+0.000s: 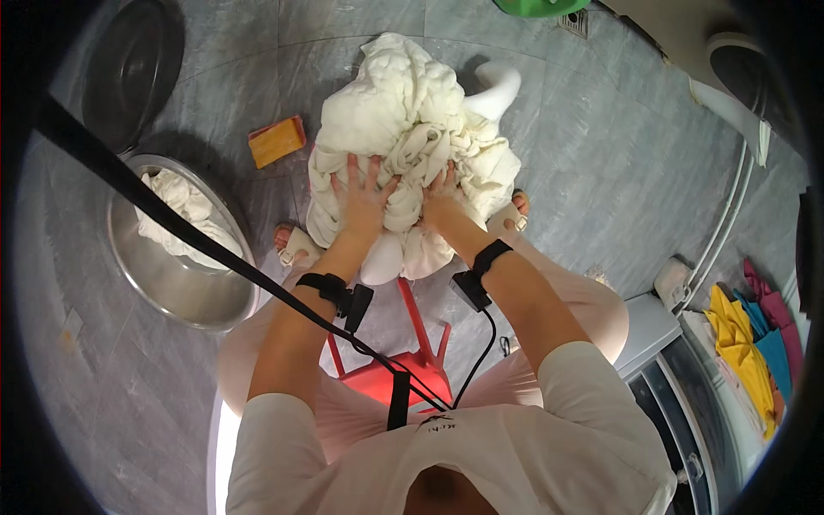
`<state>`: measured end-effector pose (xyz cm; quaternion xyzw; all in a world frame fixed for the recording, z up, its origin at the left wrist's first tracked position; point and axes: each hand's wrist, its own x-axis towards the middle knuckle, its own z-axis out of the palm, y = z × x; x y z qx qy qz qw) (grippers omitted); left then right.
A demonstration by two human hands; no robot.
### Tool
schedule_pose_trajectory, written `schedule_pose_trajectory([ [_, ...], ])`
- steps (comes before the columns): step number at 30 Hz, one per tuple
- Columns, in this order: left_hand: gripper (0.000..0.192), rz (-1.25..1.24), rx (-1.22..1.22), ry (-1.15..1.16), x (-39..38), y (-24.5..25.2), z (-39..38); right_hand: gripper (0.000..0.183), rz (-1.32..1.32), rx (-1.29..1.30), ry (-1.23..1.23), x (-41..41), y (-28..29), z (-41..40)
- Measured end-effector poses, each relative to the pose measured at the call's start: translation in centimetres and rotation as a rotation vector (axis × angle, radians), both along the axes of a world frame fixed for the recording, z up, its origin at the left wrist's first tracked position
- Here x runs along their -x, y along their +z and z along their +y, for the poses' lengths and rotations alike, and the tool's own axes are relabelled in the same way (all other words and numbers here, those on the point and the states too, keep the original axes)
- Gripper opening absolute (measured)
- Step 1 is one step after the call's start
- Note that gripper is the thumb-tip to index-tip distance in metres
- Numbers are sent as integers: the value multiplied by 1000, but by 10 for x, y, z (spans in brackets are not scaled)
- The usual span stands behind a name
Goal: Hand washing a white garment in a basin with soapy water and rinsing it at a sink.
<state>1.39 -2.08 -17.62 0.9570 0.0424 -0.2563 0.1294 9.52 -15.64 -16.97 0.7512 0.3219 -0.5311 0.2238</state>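
Note:
Before me lies a large heap of off-white, wet-looking cloth (pixel 393 109), bunched in thick folds. My left hand (pixel 364 196) rests palm down on its near left part with the fingers spread. My right hand (pixel 444 203) presses into the folds to the right, its fingertips partly hidden by cloth. Between the hands a strip of cloth (pixel 418 154) is coiled and twisted. A smooth white curved piece (pixel 496 93) sticks out at the far right, and a rounded white piece (pixel 382 259) shows at the near side. Whatever supports the heap is mostly hidden.
At left stands a steel basin (pixel 187 290) holding white cloth (pixel 187 209), near a dark round basin or lid (pixel 132 71). A yellow-orange packet or block (pixel 277 143) lies on the tiled floor. Between my legs is a red plastic stool (pixel 399 380). Coloured cloths (pixel 740 341) hang at right.

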Motion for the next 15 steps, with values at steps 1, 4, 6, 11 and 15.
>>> schedule_pose_trajectory([
  [1, 45, 29, 10, 6, -2, -7, -2, 88, -3, 0, 0, -1, -7, 0],
  [4, 44, 41, 33, 7, -1, -24, 3, 84, 34, 23, 88, 1, -20, 8],
  [6, 47, 6, 70, -8, -7, -32, -4, 81, -113, -221, 71, 9, -46, -13],
  [11, 51, 50, 6, -16, -1, -40, -5, 79, -122, -128, 156, 18, -55, -7],
  [15, 40, 66, -137, -50, 4, -48, -4, 67, -307, -327, -80, 28, -63, -13],
])
